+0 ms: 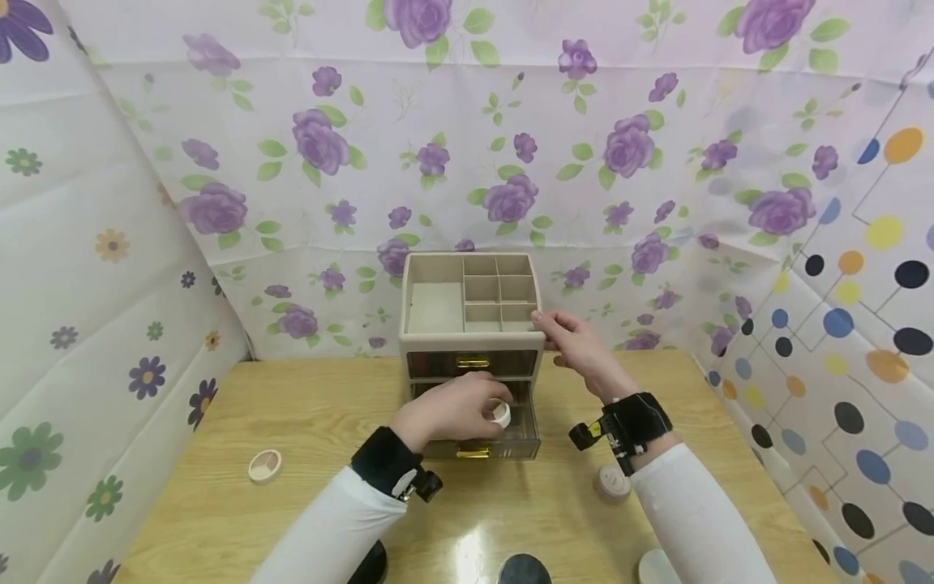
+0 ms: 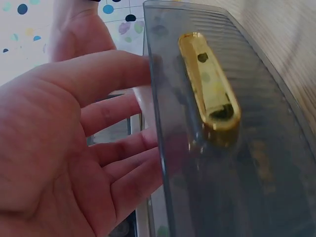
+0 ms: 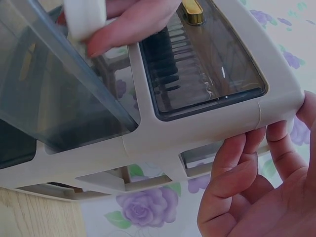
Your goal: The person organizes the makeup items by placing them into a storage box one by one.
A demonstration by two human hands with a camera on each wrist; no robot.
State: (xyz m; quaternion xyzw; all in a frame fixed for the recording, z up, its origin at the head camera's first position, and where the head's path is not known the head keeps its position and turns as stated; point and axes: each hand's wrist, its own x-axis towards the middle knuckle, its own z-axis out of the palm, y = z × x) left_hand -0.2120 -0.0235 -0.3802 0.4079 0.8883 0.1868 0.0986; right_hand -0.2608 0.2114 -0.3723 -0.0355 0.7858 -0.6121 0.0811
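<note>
A cream desktop drawer organizer [image 1: 435, 310] with an open-topped upper tray stands at the back of the table. Its lower smoky clear drawer [image 1: 521, 444] is pulled out, while the upper drawer [image 1: 430, 363] sits closed. Over the open drawer, my left hand [image 1: 454, 410] pinches a small round white cosmetic case [image 1: 500, 414]. In the left wrist view, its fingers reach behind the drawer front with the gold handle [image 2: 210, 81]. My right hand [image 1: 584, 350] holds the organizer's upper right side, fingertips against the wall and thumb at the top rim.
A round compact with a sectioned face [image 1: 264, 466] lies on the table at left. On the right is a white round case [image 1: 613, 481], close to the right forearm. Along the near edge are a dark round object [image 1: 524, 569] and a pale round one [image 1: 655, 569]. Patterned cloth surrounds the table.
</note>
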